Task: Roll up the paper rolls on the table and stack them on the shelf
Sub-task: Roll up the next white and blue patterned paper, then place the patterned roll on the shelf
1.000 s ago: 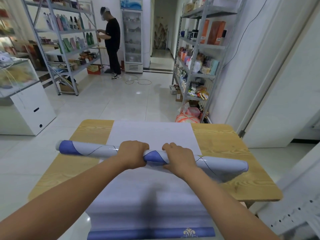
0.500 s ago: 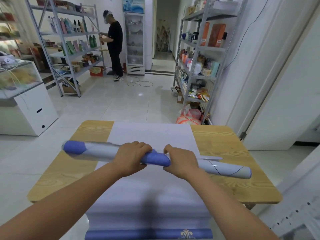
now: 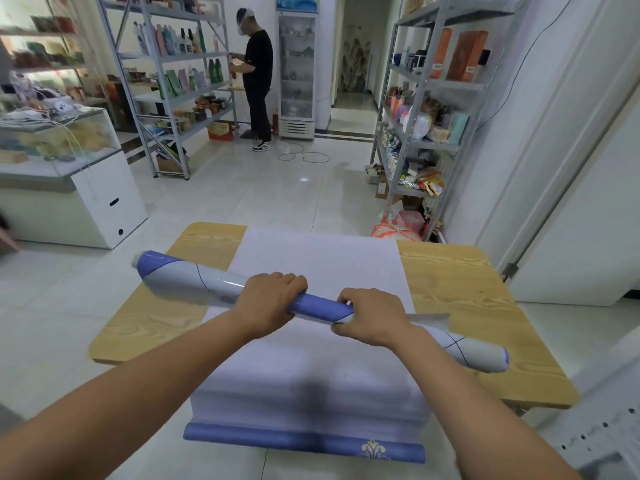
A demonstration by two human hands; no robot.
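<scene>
Paper roll (image 3: 318, 304) lies tilted across the flat sheet (image 3: 322, 265) on the table (image 3: 460, 289). Left hand (image 3: 268, 303) and right hand (image 3: 372, 315) both grip its middle, fingers curled over.

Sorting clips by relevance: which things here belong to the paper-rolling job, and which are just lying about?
Job: blue-and-grey rolled paper tube, gripped by left hand and right hand; flat white paper sheet; light wooden table.
Lying about: white glass-topped display counter; tall white glass-door fridge; red cardboard box; orange plastic bag.
</scene>
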